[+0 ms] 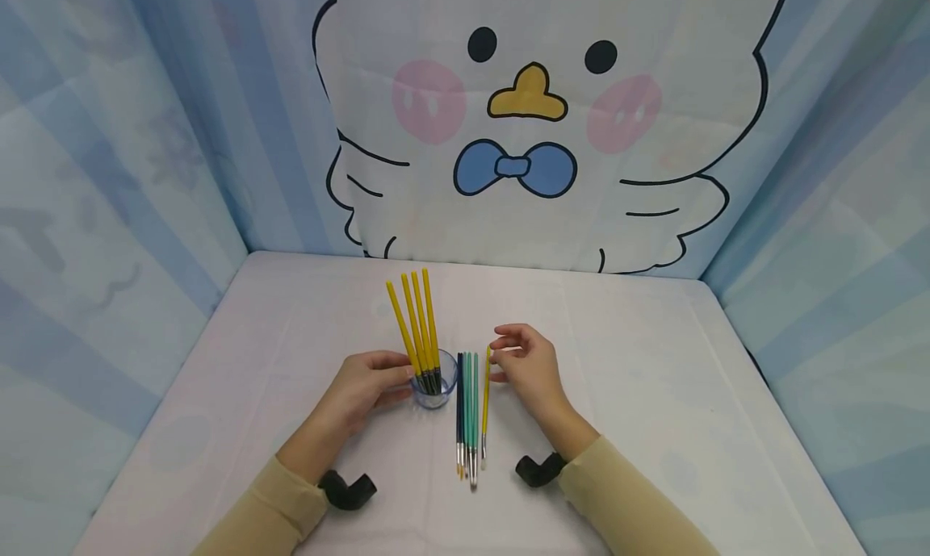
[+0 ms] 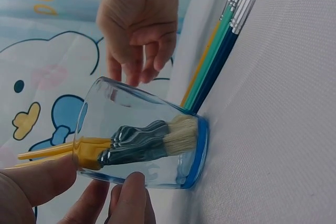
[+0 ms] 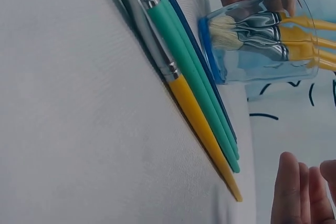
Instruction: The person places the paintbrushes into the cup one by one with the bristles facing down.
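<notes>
My left hand [image 1: 366, 388] holds a clear glass cup [image 2: 123, 106] with a blue base, thumb on one side and fingers on the other. The cup stands upright on the table. Several yellow-handled paintbrushes [image 1: 432, 322] lean in it, bristles down and handles up. To its right, teal paintbrushes [image 1: 475, 403] and dark blue paintbrushes [image 1: 459, 403] lie side by side. One yellow paintbrush [image 3: 194, 111] lies beside the teal ones, bristles toward me. My right hand [image 1: 532, 370] hovers by its handle end, fingers loosely bent, holding nothing in the right wrist view.
A white cloth covers the table [image 1: 654, 395]. Behind it hangs a curtain [image 1: 523, 225] with a cartoon duck, and blue striped curtains [image 1: 109, 217] close in the sides. Black curved wrist mounts [image 1: 349, 491] sit below both forearms.
</notes>
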`<act>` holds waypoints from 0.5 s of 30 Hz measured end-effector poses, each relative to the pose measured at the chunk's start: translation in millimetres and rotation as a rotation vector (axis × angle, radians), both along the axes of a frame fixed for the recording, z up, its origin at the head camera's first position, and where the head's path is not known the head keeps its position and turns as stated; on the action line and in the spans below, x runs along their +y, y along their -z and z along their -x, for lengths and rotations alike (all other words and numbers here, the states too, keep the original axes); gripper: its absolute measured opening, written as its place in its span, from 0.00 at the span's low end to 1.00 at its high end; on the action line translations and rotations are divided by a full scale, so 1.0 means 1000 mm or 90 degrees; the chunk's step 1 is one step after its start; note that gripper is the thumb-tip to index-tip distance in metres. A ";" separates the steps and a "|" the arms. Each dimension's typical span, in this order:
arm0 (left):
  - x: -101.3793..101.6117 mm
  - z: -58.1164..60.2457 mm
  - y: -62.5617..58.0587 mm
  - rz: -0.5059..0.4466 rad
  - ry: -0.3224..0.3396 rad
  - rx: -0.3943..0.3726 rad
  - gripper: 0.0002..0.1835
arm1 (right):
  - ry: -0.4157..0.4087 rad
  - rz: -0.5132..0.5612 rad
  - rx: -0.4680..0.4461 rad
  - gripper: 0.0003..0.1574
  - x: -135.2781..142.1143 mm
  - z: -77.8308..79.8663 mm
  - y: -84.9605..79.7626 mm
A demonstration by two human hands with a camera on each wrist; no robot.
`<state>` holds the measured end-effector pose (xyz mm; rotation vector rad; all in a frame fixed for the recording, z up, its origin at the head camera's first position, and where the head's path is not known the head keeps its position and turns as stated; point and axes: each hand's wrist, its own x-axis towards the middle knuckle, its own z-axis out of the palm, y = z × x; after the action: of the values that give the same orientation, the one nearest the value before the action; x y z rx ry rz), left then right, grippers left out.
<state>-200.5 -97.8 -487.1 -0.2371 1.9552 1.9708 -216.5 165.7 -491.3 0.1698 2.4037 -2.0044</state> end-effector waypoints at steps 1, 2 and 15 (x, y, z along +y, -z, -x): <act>0.000 0.000 0.000 0.000 -0.001 0.000 0.18 | 0.002 -0.004 -0.006 0.22 0.001 -0.001 0.001; 0.000 0.000 0.000 -0.001 -0.001 -0.001 0.18 | 0.002 -0.007 -0.009 0.22 0.003 -0.002 0.002; 0.000 0.001 0.002 0.003 0.001 -0.005 0.17 | 0.004 -0.085 -0.118 0.24 0.005 -0.009 0.005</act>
<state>-201.2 -98.1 -488.9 -0.2428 1.9543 1.9623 -207.6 170.6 -496.2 0.3471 2.4204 -1.7447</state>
